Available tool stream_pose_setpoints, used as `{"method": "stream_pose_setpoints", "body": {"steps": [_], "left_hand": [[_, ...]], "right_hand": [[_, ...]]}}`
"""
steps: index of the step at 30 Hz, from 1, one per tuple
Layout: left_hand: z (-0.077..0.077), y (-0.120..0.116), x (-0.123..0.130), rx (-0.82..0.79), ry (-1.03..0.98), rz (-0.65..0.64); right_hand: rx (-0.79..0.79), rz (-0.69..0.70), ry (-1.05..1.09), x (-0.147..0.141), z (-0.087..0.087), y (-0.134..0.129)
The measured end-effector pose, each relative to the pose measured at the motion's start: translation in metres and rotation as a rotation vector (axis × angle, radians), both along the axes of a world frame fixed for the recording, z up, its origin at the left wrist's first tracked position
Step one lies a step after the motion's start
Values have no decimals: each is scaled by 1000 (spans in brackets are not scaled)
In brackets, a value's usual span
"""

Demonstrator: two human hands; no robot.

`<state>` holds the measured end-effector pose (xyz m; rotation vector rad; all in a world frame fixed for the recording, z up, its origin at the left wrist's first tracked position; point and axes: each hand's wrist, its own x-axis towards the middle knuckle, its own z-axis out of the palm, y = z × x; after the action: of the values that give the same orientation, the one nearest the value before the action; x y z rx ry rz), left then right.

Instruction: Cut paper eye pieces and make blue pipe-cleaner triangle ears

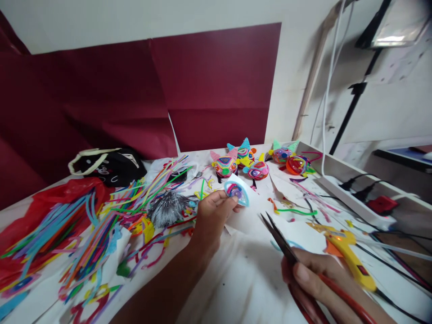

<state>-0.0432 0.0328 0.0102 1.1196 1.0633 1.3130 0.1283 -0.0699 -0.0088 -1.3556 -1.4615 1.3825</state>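
My left hand [214, 211] pinches a small eye-shaped piece of coiled pipe cleaner [237, 192] between thumb and fingers. Its outer band is light blue, with pink and purple curls inside. White paper [249, 220] lies just behind and beneath it. In the lower right, my right hand [313, 274] is closed around a pair of scissors [280, 238] with dark pointed blades and red handles. The blades are slightly apart and point toward the left hand, clear of the coiled piece. My fingers hide part of the handles.
Several colourful animal-like figures [225, 165] stand at the back. Bundles of pipe cleaners [97, 243], a red plastic bag [20, 238], silvery tinsel [167, 209] and a black bag [111, 166] crowd the left. A yellow glue gun [354, 261] and a power strip [357, 202] with cables lie right.
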Motion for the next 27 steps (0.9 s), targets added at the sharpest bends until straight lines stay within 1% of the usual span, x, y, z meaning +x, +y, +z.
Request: {"method": "stream_pose_setpoints", "body": {"steps": [5, 12, 16, 21, 24, 27], "left_hand": [[0, -4, 2, -13, 25, -26], [1, -9, 6, -35, 3, -41], [0, -9, 6, -41, 40, -54], [-1, -11, 7, -71, 32, -49], [-1, -12, 8, -81, 29, -33], [-1, -12, 7, -82, 29, -58]], "right_hand": [[24, -43, -72, -2, 6, 9], [11, -29, -55, -9, -1, 27], [54, -65, -73, -11, 0, 30], [99, -70, -40, -12, 0, 34], [104, -63, -40, -11, -2, 36], [98, -61, -43, -10, -4, 36]]}}
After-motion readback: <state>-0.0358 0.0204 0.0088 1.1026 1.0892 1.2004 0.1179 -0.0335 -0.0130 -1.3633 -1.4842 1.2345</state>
